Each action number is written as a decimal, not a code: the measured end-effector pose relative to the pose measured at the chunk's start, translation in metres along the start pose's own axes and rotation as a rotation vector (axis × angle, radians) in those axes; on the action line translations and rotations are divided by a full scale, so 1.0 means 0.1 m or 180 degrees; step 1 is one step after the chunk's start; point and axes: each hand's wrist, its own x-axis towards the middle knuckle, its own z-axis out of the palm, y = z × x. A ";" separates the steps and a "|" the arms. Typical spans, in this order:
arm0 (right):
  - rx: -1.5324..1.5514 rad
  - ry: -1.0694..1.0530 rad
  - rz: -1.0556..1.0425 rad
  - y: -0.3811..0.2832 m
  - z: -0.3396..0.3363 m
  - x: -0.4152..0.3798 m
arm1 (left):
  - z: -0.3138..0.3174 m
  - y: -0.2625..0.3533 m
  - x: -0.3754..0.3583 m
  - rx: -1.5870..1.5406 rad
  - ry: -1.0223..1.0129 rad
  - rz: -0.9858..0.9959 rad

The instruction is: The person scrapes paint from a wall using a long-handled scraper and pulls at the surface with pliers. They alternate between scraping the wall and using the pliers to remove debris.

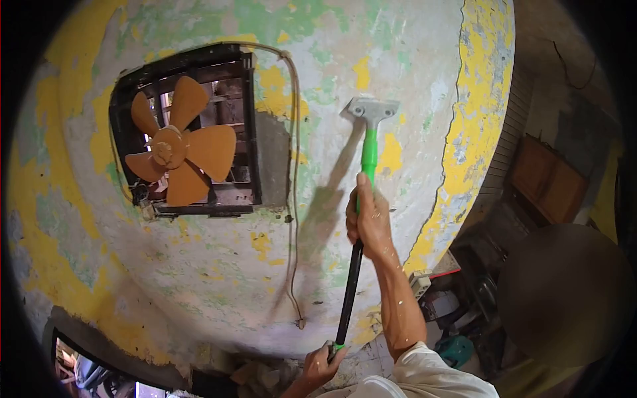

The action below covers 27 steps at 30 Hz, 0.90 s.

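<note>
A long-handled scraper with a grey metal head [375, 109] rises against the peeling wall [332, 40]. Its handle [352, 285] is black, with green at the upper part and at the bottom end. My right hand [373, 219] is closed around the upper handle just below the green section, thumb pointing up along it. Lower down, my left hand [322, 365] grips the bottom end of the handle. The head appears to rest on the wall, beside yellow paint patches [390, 154]; exact blade contact is hard to see. Pale flecks dot my right forearm.
An orange-bladed fan [174, 147] sits in a black-framed opening at left. A cable [296, 132] runs down the wall beside it. Cluttered items and a wooden cabinet [547, 178] stand at right. A dark blurred round area [564, 295] covers the lower right.
</note>
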 end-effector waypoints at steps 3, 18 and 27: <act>-0.0352 -0.0014 -0.0503 -0.34 0.08 0.33 | -0.21 0.23 0.32 -0.0056 0.0093 0.0181; -0.0851 -0.0242 -0.0682 -1.00 0.55 0.55 | -0.18 0.64 0.47 -0.0859 0.0255 0.0680; -0.0942 -0.0418 -0.0496 -1.10 0.53 0.53 | -0.01 0.92 0.40 -0.1082 0.0106 0.0659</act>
